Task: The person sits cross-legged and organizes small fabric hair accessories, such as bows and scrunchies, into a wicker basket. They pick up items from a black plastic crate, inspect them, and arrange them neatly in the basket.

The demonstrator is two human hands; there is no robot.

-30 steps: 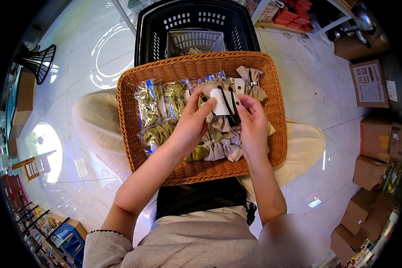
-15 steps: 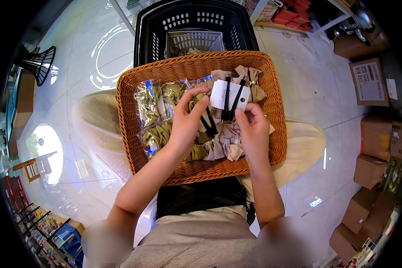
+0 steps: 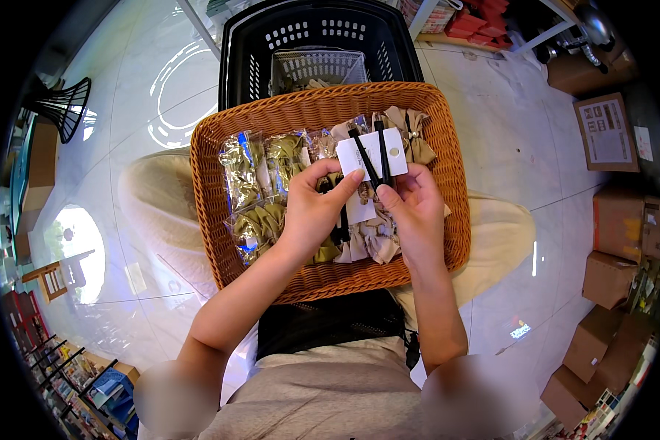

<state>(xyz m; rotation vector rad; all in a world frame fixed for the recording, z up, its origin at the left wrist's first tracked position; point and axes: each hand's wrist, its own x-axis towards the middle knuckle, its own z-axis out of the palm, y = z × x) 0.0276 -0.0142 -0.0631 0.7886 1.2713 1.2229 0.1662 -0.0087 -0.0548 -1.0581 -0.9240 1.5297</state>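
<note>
I hold a white card (image 3: 390, 149) with long, narrow black strips (image 3: 380, 141) across it over a wicker basket (image 3: 205, 183). Pinched between finger and thumb of my left hand (image 3: 319, 194) is the card's lower left corner. My right hand (image 3: 416, 205) has its thumb pressed on the lower end of the strips, fingers curled behind the card. Under the hands lie fabric scrunchies, some green ones (image 3: 260, 224) in clear bags, and beige ones (image 3: 378, 238). Another black strip (image 3: 342, 227) and a white piece (image 3: 360, 208) show between the hands, partly hidden.
The basket rests across my legs. Behind it stands a black plastic basket (image 3: 243, 51) holding a wire-mesh basket (image 3: 319, 62). Cardboard boxes (image 3: 607, 282) line the right side. A black wire-framed object (image 3: 67, 106) stands at the far left on the tiled floor (image 3: 143, 242).
The card has shifted slightly left and tilted, and its black strips now converge toward the lower end. My left hand has moved from the card's upper left side down to its lower corner.
</note>
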